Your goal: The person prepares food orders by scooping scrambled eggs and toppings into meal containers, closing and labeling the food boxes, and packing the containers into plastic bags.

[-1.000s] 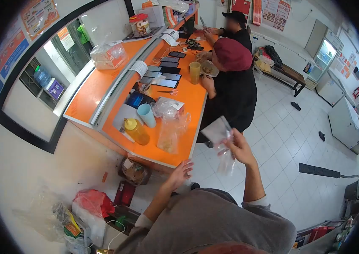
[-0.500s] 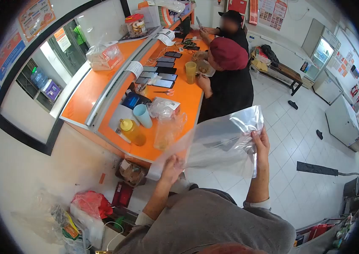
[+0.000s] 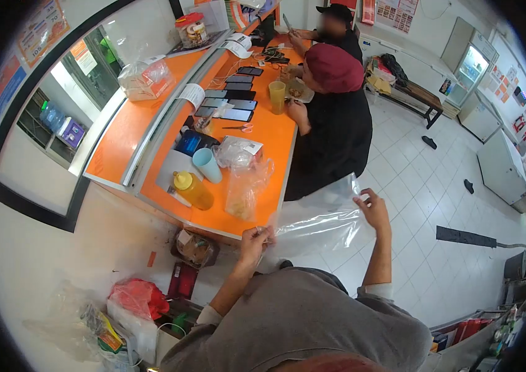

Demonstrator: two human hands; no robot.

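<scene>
A large clear plastic bag (image 3: 319,220) stretches between my two hands, in front of my body and beside the counter's near edge. My left hand (image 3: 255,243) is closed on its left end, fingers pinched together. At the upper right corner, my right hand (image 3: 373,211) pinches the plastic between thumb and fingertips. The film is see-through and creased, with bright glare on its lower right part. Whether it has one layer or several, I cannot tell.
The orange counter (image 3: 275,186) holds a yellow-capped bottle (image 3: 193,190), a light blue cup (image 3: 207,165), bagged items (image 3: 238,152), scissors (image 3: 240,128) and several phones (image 3: 236,115). Two people sit along it; the nearer wears a maroon head covering (image 3: 335,67). A crate (image 3: 195,247) stands below.
The plastic bag has dropped lower and its right end has come inward. My right hand has shifted from gripping its right side to a fingertip pinch at the corner. My left hand stays nearly in place.
</scene>
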